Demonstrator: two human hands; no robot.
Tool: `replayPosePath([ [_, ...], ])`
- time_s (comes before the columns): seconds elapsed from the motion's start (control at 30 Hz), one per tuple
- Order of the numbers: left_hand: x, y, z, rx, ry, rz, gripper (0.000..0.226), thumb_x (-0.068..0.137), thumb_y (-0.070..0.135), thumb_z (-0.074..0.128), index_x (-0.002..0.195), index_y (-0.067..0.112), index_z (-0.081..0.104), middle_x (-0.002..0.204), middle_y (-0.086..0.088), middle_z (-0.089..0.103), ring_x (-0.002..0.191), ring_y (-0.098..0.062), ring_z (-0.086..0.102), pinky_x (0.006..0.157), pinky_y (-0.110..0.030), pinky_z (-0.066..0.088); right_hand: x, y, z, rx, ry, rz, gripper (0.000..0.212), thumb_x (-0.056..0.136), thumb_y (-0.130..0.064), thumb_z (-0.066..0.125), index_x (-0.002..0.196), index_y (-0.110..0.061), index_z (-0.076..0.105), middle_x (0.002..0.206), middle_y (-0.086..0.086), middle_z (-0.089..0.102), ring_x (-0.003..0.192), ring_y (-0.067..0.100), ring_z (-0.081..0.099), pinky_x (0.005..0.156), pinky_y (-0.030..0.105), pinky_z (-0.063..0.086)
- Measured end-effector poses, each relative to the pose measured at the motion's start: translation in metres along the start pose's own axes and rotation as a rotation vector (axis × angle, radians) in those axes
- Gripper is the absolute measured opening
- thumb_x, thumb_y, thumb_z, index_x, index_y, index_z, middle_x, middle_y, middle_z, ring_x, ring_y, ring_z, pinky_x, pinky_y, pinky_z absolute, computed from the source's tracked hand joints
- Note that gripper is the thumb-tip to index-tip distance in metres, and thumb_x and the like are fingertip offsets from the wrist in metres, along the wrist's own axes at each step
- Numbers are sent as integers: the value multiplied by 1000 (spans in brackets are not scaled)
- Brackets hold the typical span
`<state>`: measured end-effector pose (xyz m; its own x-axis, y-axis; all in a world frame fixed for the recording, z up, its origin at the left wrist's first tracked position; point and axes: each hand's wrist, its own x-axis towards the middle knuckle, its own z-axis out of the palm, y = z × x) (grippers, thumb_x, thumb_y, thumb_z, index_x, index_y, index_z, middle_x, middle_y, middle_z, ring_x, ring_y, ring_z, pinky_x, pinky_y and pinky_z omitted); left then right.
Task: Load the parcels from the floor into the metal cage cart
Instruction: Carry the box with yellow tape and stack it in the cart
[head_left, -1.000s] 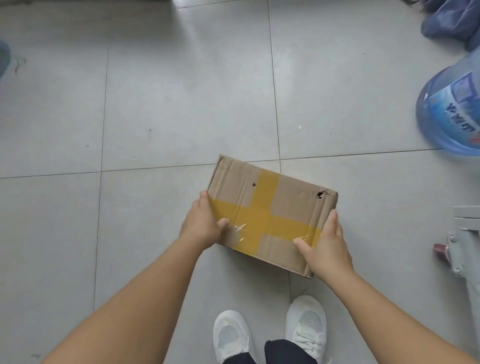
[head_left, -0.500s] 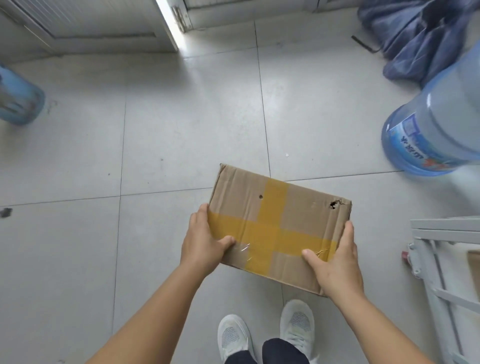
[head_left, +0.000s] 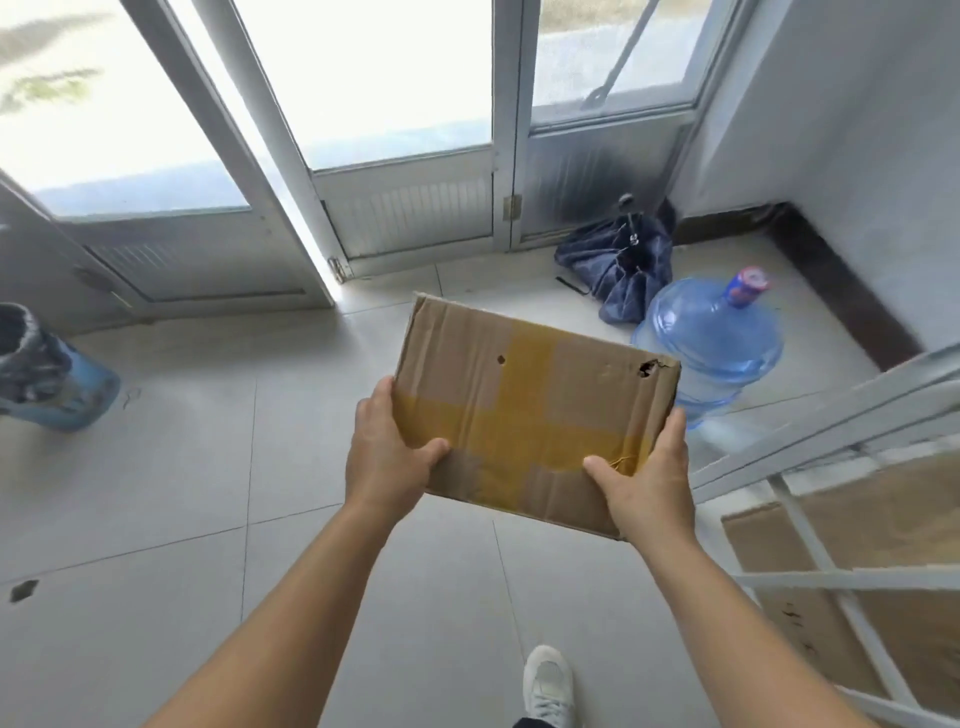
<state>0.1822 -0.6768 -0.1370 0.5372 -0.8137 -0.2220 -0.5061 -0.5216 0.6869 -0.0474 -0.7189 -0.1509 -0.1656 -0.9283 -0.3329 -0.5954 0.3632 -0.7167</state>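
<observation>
Head view, looking forward and down across a tiled floor (head_left: 156, 467) toward glazed doors (head_left: 395, 156). A blue water jug (head_left: 717, 353) stands on the floor at right, partly hidden behind the far right corner of the parcel. A dark blue cloth bundle (head_left: 618, 265) lies just behind the jug, near the door frame. At far left, a blue bin with a dark liner (head_left: 47, 374) stands well apart from the hands. One white shoe (head_left: 548, 686) shows at the bottom edge.

The metal cage cart (head_left: 831, 415) occupies the lower right; its pale bars cross in front of brown cardboard (head_left: 883, 519) already inside it.

The cardboard parcel (head_left: 530, 415), crossed with yellow tape and punctured near its far right edge, is held in the air above the floor, just left of the cart's rail. The left hand (head_left: 387, 452) grips its near left corner, thumb on top. The right hand (head_left: 649, 478) grips the near right corner, thumb on top. The remaining fingers of both hands curl underneath, out of sight.
</observation>
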Motion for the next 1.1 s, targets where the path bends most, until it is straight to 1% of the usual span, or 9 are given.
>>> replayPosePath([
  [0.13, -34, 46, -49, -54, 32, 130, 85, 78, 23, 76, 147, 24, 26, 129, 6, 39, 104, -11, 43, 91, -34, 46, -49, -35, -50, 67, 126, -68, 102, 80, -26, 75, 154, -26, 6, 151, 4, 34, 130, 28, 44, 97, 45, 44],
  [0.23, -63, 77, -81, -112, 44, 228, 84, 77, 23, 76, 146, 24, 29, 127, 6, 41, 107, -12, 45, 94, -37, 48, -89, -59, -90, 94, 209, -108, 100, 84, -28, 73, 154, -26, 2, 150, 3, 33, 131, 27, 44, 99, 47, 44],
  [0.4, -109, 139, -119, -173, 54, 426, 84, 77, 21, 77, 146, 22, 29, 123, 7, 39, 105, -9, 39, 88, -27, 38, -150, -87, -163, 152, 373, -162, 102, 85, -29, 74, 155, -29, -1, 152, 1, 31, 133, 27, 43, 101, 45, 45],
  [0.53, -147, 197, -126, -232, 18, 570, 84, 77, 18, 78, 147, 19, 31, 129, -1, 44, 117, -20, 46, 96, -37, 42, -190, -92, -228, 218, 528, -193, 104, 85, -26, 74, 156, -27, -2, 152, 2, 31, 134, 24, 42, 103, 42, 43],
  [0.7, -189, 265, -107, -274, -61, 710, 86, 73, 19, 81, 144, 21, 32, 131, -6, 46, 115, -25, 51, 99, -47, 46, -229, -74, -304, 224, 717, -183, 105, 85, -26, 74, 156, -24, -3, 157, 0, 24, 138, 22, 37, 103, 33, 39],
  [0.8, -216, 304, -83, -286, -136, 772, 87, 71, 23, 82, 142, 26, 31, 129, -4, 53, 111, -26, 57, 93, -51, 50, -244, -52, -345, 231, 811, -144, 105, 85, -26, 74, 156, -24, -3, 162, 0, 15, 143, 23, 30, 105, 33, 37],
  [0.9, -243, 342, -53, -305, -217, 827, 75, 73, 23, 81, 133, 27, 36, 113, 0, 60, 96, -23, 62, 84, -46, 54, -250, -24, -383, 243, 900, -93, 106, 85, -25, 74, 156, -26, -3, 163, 2, 13, 143, 24, 31, 101, 32, 39],
  [1.0, -271, 374, -17, -303, -298, 870, 68, 75, 18, 79, 128, 23, 37, 103, 6, 55, 87, -21, 59, 74, -36, 50, -250, 11, -419, 258, 967, -32, 106, 84, -26, 75, 156, -27, -3, 163, 2, 13, 144, 24, 29, 104, 35, 40],
  [1.1, -294, 404, 23, -284, -375, 874, 58, 75, 14, 76, 119, 22, 39, 98, 4, 55, 82, -21, 60, 70, -38, 53, -245, 48, -455, 320, 989, -12, 105, 84, -24, 75, 156, -28, -1, 163, -2, 11, 148, 21, 22, 110, 36, 35],
])
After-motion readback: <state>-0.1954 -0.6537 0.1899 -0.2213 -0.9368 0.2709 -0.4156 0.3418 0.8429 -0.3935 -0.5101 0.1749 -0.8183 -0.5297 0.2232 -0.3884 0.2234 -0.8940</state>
